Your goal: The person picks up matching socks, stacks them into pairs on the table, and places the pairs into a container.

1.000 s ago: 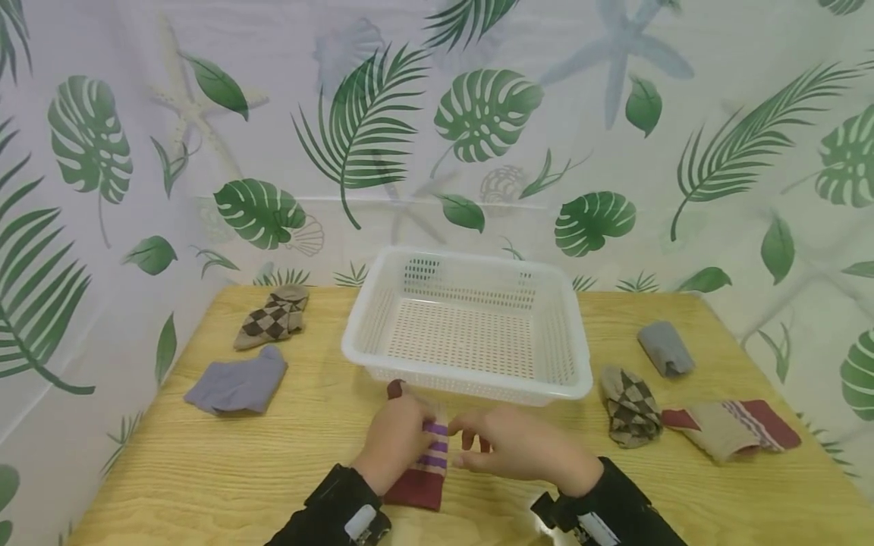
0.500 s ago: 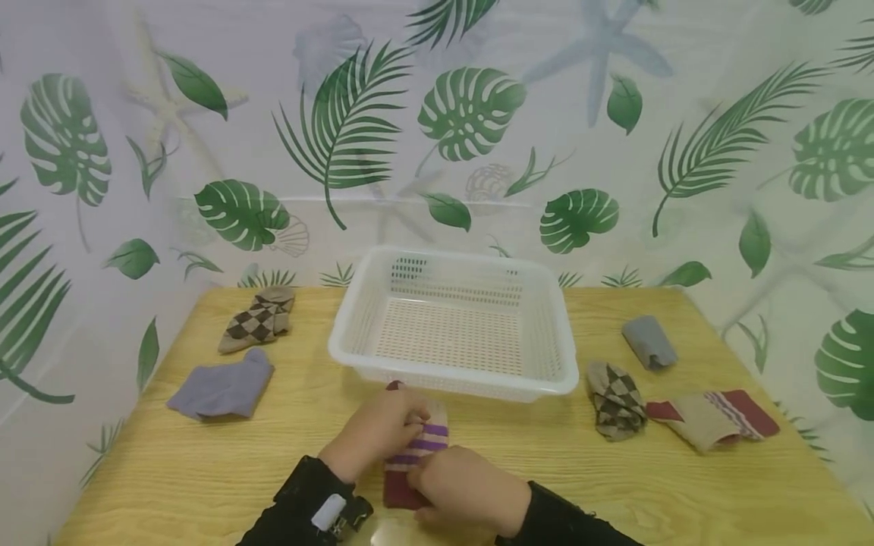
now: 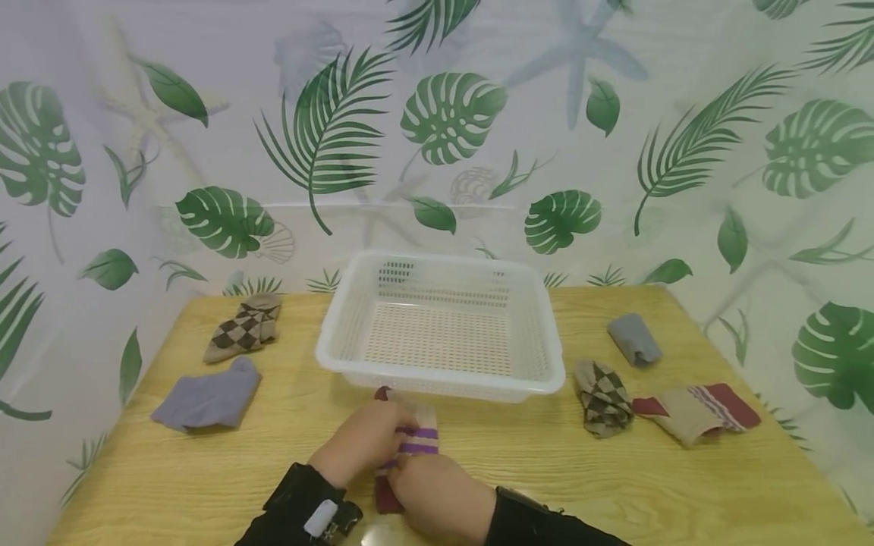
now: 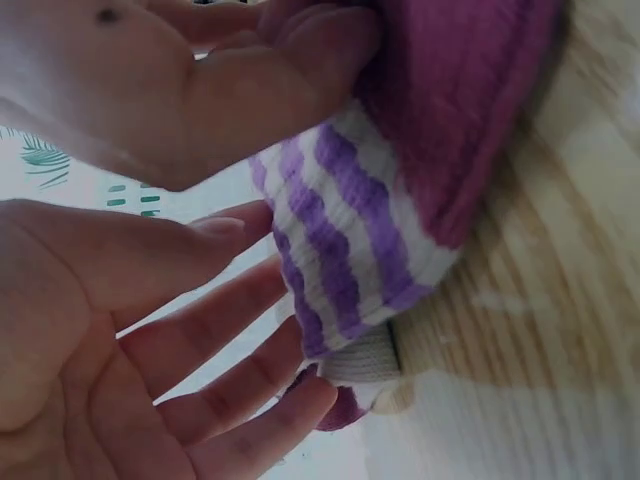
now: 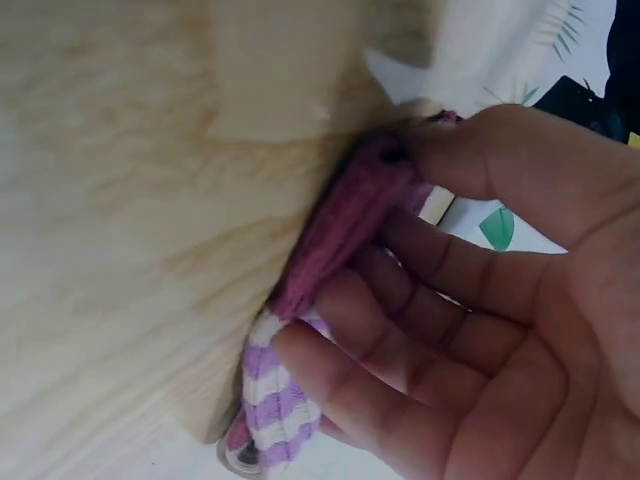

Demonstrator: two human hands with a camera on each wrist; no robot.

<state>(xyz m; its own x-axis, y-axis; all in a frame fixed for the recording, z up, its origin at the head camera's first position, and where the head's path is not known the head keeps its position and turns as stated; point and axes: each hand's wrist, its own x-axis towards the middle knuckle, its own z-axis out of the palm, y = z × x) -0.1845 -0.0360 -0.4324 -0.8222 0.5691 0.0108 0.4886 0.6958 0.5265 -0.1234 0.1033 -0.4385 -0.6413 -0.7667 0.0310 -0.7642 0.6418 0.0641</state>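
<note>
Striped sock [image 3: 425,449]: two-handed now

On the table [image 3: 532,462], near side of the white basket [image 3: 437,377]. Now pinched at the maroon end [image 3: 386,499] by the right hand [image 3: 440,494], a second ago merely alongside; touched by the left hand [image 3: 360,445] with nearly straight fingers [image 4: 230,382].

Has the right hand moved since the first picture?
Yes: judged against the basket, the right hand moved left and away from it, onto the striped sock.
</note>
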